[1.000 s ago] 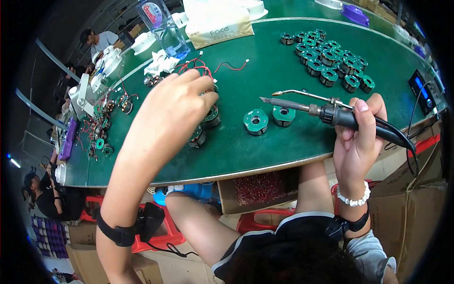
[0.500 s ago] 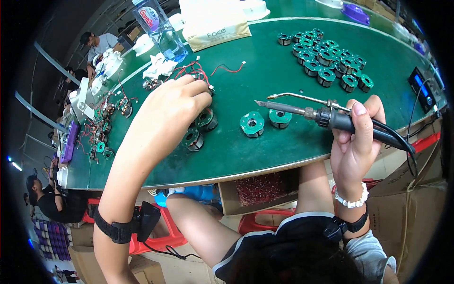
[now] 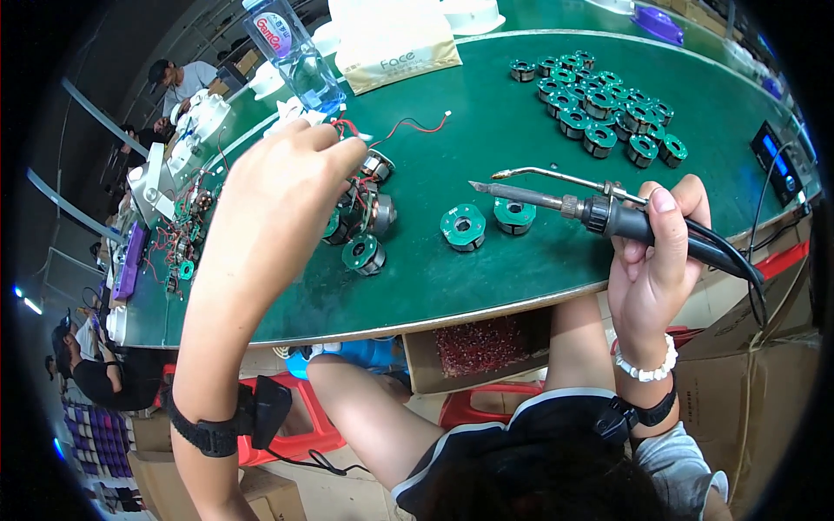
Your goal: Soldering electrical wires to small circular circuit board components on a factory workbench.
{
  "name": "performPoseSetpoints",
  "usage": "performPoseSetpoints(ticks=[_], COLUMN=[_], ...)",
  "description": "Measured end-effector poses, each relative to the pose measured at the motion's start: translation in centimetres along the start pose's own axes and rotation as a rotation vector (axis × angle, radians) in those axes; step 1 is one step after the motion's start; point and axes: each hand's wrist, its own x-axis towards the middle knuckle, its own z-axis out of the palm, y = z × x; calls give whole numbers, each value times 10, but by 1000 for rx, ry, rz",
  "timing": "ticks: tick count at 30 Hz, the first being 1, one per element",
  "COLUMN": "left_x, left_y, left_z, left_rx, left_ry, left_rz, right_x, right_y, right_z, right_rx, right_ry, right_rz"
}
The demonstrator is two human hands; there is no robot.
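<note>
2 black forearm straps [image 3: 208, 437], white bracelet [image 3: 648, 374], white-edged black shorts [image 3: 556, 418]

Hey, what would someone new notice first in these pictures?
Probably the dark soldering iron held in the right hand, its tip pointing left above the green table. Next might come the cluster of round green-topped coils toward the far right, then the left hand over small parts left of centre.

The left grip [image 3: 298, 165] partly hides red wires [image 3: 347, 127] and white tissue [image 3: 297, 110].
</note>
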Motion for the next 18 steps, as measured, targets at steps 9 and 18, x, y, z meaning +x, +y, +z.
performPoseSetpoints(ticks=[9,18], left_x=[7,-7], left_y=[2,10], left_z=[-13,8], left_rx=[-134,-192], left_ry=[148,379], left_rz=[1,17], right_x=[-1,-2], right_y=[-1,0], right_z=[1,2], right_rx=[-10,-2], right_ry=[23,53], right_rz=[-14,-24])
